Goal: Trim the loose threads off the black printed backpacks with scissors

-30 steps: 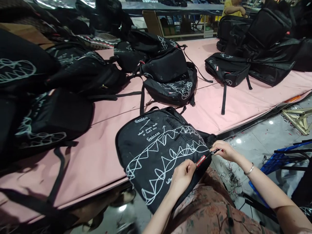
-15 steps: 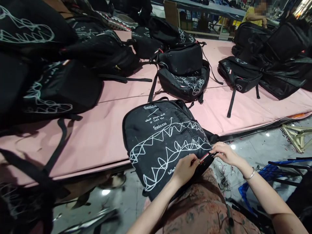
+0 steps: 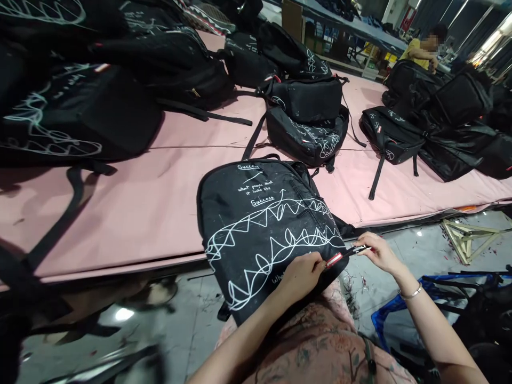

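A black backpack [image 3: 244,224] with white scribbled lines and lettering rests partly on the pink table edge and partly against my lap. My left hand [image 3: 302,272] lies over its lower front, thumb and finger pinching by a small red-and-white label [image 3: 334,260] near the bottom edge. In my right hand [image 3: 380,252] are slim black-and-silver thread snips [image 3: 358,249], pointing left toward the label. Whether the blades touch the label or a thread I cannot tell. My left forearm hides part of the lettering.
Black backpacks are heaped on the pink table [image 3: 132,218] at left, others stand at centre [image 3: 310,101] and right [image 3: 392,133]. Loose straps [image 3: 72,197] hang at left. A blue-edged bundle [image 3: 380,322] lies right of me. A person in yellow [image 3: 418,52] sits far back.
My right hand has moved slightly right, away from the left hand, and the snips now show more clearly. The red-and-white label is more exposed. The view has shifted somewhat.
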A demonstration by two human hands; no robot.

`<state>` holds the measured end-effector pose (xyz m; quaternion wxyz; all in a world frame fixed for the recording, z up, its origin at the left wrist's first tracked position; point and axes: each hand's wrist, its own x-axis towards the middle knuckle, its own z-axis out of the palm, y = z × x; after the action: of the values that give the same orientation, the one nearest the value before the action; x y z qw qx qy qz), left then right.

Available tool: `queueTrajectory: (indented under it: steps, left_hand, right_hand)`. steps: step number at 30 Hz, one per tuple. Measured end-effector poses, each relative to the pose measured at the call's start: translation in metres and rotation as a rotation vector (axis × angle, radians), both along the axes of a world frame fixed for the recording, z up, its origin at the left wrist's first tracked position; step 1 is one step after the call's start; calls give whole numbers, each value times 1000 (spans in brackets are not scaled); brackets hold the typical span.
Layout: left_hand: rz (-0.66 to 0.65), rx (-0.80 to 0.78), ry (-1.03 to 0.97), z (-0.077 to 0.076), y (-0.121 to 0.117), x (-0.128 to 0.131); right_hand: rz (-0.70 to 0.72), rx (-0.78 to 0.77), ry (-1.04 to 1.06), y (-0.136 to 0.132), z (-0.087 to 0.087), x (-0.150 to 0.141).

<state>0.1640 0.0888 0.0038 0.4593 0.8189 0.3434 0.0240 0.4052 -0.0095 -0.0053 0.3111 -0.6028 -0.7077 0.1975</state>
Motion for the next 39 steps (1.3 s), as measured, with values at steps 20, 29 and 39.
queueTrajectory:
  steps: [20, 29, 39]
  left_hand:
    - [-29, 40, -7, -4, 3, -1]
    - [-36, 83, -2, -7, 4, -1]
    - [-130, -90, 62, -20, 21, 11]
  right_hand:
    - [114, -60, -91, 11, 7, -37]
    - [46, -68, -100, 6, 10, -52]
    - [-418, -36, -187, -35, -8, -87]
